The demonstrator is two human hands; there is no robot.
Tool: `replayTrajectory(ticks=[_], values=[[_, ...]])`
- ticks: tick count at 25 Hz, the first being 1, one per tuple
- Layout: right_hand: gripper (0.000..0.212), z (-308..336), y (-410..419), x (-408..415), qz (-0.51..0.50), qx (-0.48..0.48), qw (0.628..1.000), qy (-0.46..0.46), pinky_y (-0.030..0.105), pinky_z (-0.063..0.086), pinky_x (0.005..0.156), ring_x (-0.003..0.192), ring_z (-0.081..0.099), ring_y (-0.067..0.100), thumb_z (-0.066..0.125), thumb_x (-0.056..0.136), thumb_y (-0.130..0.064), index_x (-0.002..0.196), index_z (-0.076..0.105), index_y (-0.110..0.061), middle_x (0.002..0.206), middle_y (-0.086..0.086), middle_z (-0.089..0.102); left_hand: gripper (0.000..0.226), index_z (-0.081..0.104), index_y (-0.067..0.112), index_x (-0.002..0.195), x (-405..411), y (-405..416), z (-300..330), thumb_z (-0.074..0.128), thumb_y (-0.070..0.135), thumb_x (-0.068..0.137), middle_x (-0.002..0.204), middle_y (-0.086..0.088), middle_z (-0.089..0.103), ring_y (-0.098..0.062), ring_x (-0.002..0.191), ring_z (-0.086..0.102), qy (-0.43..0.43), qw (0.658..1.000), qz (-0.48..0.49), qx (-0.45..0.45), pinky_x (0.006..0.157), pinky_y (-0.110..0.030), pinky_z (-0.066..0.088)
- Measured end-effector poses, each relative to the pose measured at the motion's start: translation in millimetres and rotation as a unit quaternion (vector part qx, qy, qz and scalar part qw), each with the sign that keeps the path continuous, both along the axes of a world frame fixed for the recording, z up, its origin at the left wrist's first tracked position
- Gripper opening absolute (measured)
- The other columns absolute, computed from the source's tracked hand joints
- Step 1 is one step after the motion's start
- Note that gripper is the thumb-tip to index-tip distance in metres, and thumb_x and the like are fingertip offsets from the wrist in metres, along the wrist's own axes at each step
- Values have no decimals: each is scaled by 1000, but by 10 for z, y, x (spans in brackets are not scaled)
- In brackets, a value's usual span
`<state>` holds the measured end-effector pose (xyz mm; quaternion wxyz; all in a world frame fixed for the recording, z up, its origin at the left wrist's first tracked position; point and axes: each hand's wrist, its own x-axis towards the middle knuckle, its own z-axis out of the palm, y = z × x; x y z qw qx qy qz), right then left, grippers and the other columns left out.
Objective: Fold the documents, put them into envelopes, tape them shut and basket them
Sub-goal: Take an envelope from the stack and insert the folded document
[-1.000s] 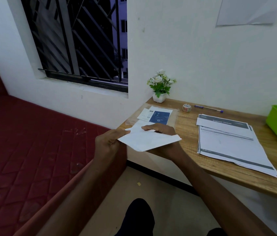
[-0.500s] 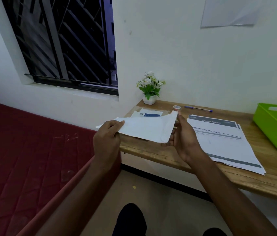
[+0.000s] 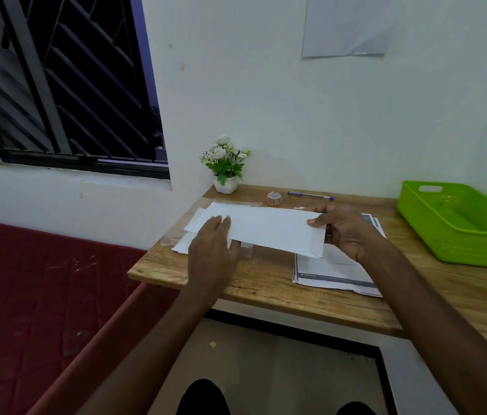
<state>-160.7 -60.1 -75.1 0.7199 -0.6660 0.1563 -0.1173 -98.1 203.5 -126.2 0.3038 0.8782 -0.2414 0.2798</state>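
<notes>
Surroundings: a small white pot of white flowers (image 3: 225, 166) stands at the far left corner of the light wooden desk (image 3: 269, 280); a small roll of tape (image 3: 274, 198) and a blue pen (image 3: 310, 195) lie just right of the pot along the desk's back edge, and a lime-green plastic basket (image 3: 461, 223) sits at the desk's right end, well apart from the pot.
In the way: the long white paper envelope (image 3: 266, 229) and the right hand (image 3: 347, 232) cover the top of a stack of printed documents (image 3: 335, 271) lying mid-desk, between pot and basket.
Hidden or unclear: more white papers under a clear sleeve (image 3: 188, 238), in front of the pot, are mostly covered; their print cannot be read. The basket's right side is cut off by the frame edge.
Envelope: held just above the desk, in front of the pot; its long axis runs left to right, tilting slightly down toward the right.
Left hand (image 3: 215, 244): fingers fairly straight, lying on the envelope's left end with the thumb tucked beneath.
Right hand: pinches the envelope's right end, thumb on top, fingers behind.
</notes>
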Motion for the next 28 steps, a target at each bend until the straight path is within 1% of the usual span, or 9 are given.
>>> replayTrajectory(ticks=[4,6,9,13,18,22,24,26,28], values=[[30,67,-381,154,-2,-9,999,37,34,59,79,93,70,28,61,88,10,114,66,-3,106,15,73,58,55,9,145,48,-279,52,66,30,92,148,-10,56,-23,139,49,62,997,-24,28,117,-36,34],[34,63,-575,209,-9,-7,999,41,34,57,80,92,68,28,59,89,13,117,64,-5,103,14,71,57,55,16,145,71,-398,65,65,35,92,145,-4,59,-19,135,53,76,996,-25,50,112,-33,39],[39,-27,-803,266,-38,-13,998,43,39,57,83,102,67,36,61,88,14,123,64,-2,112,19,70,62,58,28,141,89,-534,64,66,56,87,140,5,63,-16,129,58,98,989,4,113,105,-36,46],[38,-148,-872,280,-34,-46,997,48,48,53,101,113,67,39,65,85,13,121,68,-1,121,22,70,80,55,31,142,100,-787,99,60,79,79,143,5,60,-19,131,56,83,985,-1,149,105,-40,46],[31,-208,-852,285,-39,-109,992,50,44,55,96,100,70,34,67,79,12,106,75,-3,108,17,76,100,43,31,147,201,-1286,240,74,79,65,151,4,49,-19,139,43,101,970,-174,140,110,-40,38],[26,-188,-871,263,-34,-118,992,41,29,58,69,85,73,26,66,78,12,88,77,-9,89,9,78,130,21,24,157,475,-1600,391,79,80,56,164,0,25,-23,152,19,128,918,-251,278,123,-52,21],[29,-172,-907,243,-50,-86,994,33,27,57,62,79,73,25,63,76,15,81,78,-10,87,10,78,135,13,25,160,628,-1709,449,82,77,56,168,3,15,-22,154,13,160,883,-288,333,125,-51,16],[35,-152,-930,232,-60,-58,996,26,28,59,63,77,74,26,59,75,17,73,80,-11,86,11,78,136,12,28,160,711,-1770,418,83,76,55,169,5,14,-20,154,15,174,868,-318,340,126,-48,15],[39,-153,-935,252,-53,-47,997,17,30,60,68,78,74,26,56,76,17,74,82,-13,88,12,79,135,12,31,160,750,-1768,340,82,78,55,168,7,14,-19,153,17,167,872,-333,318,125,-49,17]])
